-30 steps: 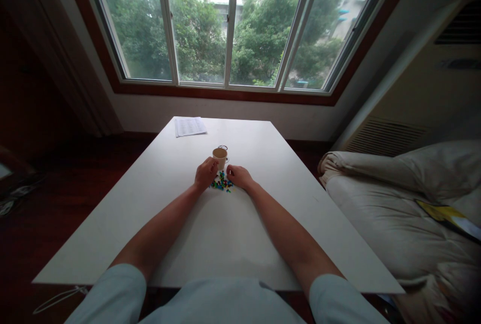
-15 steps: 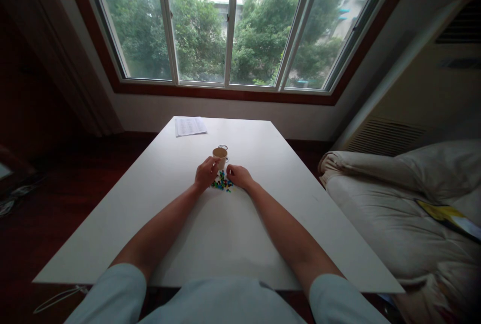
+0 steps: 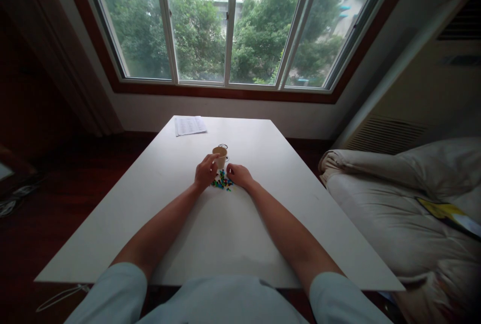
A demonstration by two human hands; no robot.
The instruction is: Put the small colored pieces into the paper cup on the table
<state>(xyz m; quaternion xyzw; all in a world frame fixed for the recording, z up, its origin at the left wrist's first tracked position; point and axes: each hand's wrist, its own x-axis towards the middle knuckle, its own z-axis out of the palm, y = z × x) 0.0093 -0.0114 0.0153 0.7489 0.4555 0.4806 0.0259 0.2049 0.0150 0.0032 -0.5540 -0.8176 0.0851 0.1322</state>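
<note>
A small heap of coloured beads lies on the white table between my hands. Just behind it stands a small brown paper cup. My left hand has its fingers pinched together at the cup's near rim; what they hold is too small to see. My right hand rests curled on the table at the right edge of the beads, fingertips pressed among them.
A printed sheet of paper lies at the table's far left corner. A small metal ring-like thing sits behind the cup. A bed with crumpled bedding lies to the right, with a wide window beyond the table.
My left hand's fingers have risen slightly toward the cup's rim. The right hand and the beads have stayed put.
</note>
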